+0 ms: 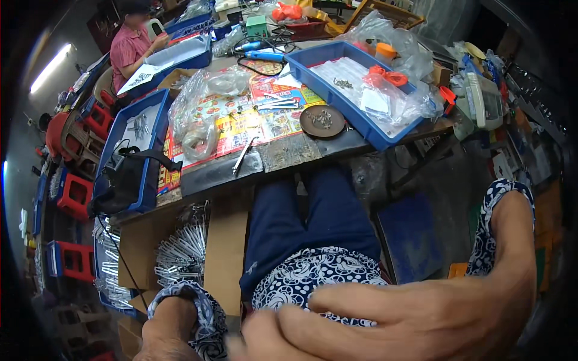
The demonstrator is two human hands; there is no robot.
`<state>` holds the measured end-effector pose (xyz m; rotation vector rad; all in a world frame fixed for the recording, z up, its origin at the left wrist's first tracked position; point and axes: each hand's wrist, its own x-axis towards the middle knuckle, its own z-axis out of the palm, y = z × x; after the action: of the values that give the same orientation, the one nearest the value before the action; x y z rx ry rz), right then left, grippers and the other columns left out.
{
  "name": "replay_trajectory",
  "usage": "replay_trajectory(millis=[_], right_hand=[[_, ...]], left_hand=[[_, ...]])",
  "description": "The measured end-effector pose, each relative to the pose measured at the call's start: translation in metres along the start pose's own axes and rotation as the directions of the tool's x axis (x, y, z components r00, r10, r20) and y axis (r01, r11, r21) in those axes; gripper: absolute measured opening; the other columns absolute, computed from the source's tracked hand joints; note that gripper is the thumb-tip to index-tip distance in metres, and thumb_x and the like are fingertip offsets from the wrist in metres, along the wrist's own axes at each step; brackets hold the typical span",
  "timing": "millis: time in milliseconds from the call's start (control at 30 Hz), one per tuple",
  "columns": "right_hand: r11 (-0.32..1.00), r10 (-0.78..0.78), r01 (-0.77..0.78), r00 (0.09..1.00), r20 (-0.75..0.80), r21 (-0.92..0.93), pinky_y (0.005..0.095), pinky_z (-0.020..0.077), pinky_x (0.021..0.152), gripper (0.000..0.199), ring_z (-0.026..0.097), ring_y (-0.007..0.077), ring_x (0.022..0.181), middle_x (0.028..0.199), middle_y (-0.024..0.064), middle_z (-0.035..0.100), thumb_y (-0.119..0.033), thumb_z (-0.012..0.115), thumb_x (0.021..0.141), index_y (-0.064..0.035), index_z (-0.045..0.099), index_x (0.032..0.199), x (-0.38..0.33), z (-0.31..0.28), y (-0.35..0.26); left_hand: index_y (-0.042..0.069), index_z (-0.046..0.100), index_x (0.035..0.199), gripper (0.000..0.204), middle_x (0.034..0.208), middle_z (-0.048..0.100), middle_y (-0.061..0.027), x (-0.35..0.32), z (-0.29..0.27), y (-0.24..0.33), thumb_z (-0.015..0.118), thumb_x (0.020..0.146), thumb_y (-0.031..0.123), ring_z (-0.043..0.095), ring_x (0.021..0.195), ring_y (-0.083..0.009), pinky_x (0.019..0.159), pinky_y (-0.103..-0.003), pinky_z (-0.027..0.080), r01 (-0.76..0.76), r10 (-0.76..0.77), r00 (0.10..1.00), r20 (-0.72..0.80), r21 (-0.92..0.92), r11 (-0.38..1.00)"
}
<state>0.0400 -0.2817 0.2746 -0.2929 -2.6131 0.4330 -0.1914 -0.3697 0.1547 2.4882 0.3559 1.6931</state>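
Hands: our right hand [415, 313] lies flat, fingers extended, across our left hand [265, 340] at the lap, holding nothing; whether the left is open or closed we cannot tell. We judge this a pause, with a forward reach needed next. Nearest work: tweezers [244, 155] at the tabletop's [289, 153] near edge and a round dish [323, 121], both well apart from the hands.

Left hand [259, 337] (under right hand [409, 319]), half hidden.
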Motion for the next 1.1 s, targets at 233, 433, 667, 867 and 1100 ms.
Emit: replay_trajectory(millis=[233, 433, 667, 867, 1100], right_hand=[[0.892, -0.132, 0.084, 0.988, 0.078, 0.443, 0.0381, 0.0457, 0.051, 0.02, 0.057, 0.0327, 0.06, 0.065, 0.0215, 0.054, -0.01, 0.05, 0.069, 0.0096, 0.05, 0.072, -0.009, 0.028, 0.035], [0.545, 0.063, 0.225, 0.95, -0.307, 0.808, 0.0387, 0.0436, 0.054, 0.025, 0.053, 0.0357, 0.063, 0.071, 0.0223, 0.053, -0.008, 0.049, 0.073, 0.0119, 0.043, 0.087, 0.008, 0.113, 0.003], [0.539, -0.025, 0.057, 0.998, -0.051, 0.84, 0.0376, 0.044, 0.054, 0.024, 0.054, 0.0345, 0.063, 0.072, 0.0211, 0.053, -0.009, 0.05, 0.074, 0.0099, 0.044, 0.087, 0.015, 0.128, 0.001], [0.544, -0.143, -0.078, 0.972, 0.184, 0.836, 0.0367, 0.0443, 0.054, 0.023, 0.054, 0.0335, 0.063, 0.073, 0.02, 0.053, -0.01, 0.05, 0.074, 0.0082, 0.046, 0.087, 0.021, 0.116, 0.008], [0.604, -0.249, -0.199, 0.873, 0.42, 0.772, 0.0356, 0.0447, 0.053, 0.022, 0.054, 0.0323, 0.063, 0.074, 0.0188, 0.053, -0.011, 0.051, 0.074, 0.0061, 0.047, 0.088, 0.021, 0.088, 0.015]], left_hand=[[-0.005, 0.056, 0.08, 0.013, 0.076, 0.059, -0.0167, -0.012, -0.009, -0.003, 0.054, 0.069, 0.003, 0.058, 0.069, -0.029, 0.058, -0.035, 0.047, -0.013, 0.013, 0.998, -0.059, -0.008, 1.0], [-0.005, 0.056, 0.08, 0.013, 0.076, 0.059, -0.0166, -0.034, -0.074, -0.011, 0.054, 0.069, 0.003, 0.058, 0.069, -0.0289, 0.057, -0.035, 0.047, -0.009, 0.01, 0.997, -0.077, 0.019, 1.0], [-0.005, 0.056, 0.079, 0.013, 0.075, 0.059, -0.0165, -0.049, -0.058, 0.027, 0.054, 0.069, 0.003, 0.058, 0.068, -0.0287, 0.057, -0.035, 0.047, 0.012, -0.005, 0.996, -0.089, 0.081, 0.997], [-0.005, 0.056, 0.079, 0.013, 0.075, 0.059, -0.0165, -0.047, -0.054, 0.04, 0.055, 0.069, 0.003, 0.058, 0.068, -0.0285, 0.056, -0.035, 0.047, 0.043, -0.024, 0.993, -0.113, 0.169, 0.985], [-0.005, 0.056, 0.078, 0.013, 0.074, 0.059, -0.0164, -0.046, -0.054, 0.058, 0.055, 0.069, 0.003, 0.058, 0.068, -0.0283, 0.056, -0.035, 0.047, 0.038, -0.008, 0.992, -0.122, 0.246, 0.968]])
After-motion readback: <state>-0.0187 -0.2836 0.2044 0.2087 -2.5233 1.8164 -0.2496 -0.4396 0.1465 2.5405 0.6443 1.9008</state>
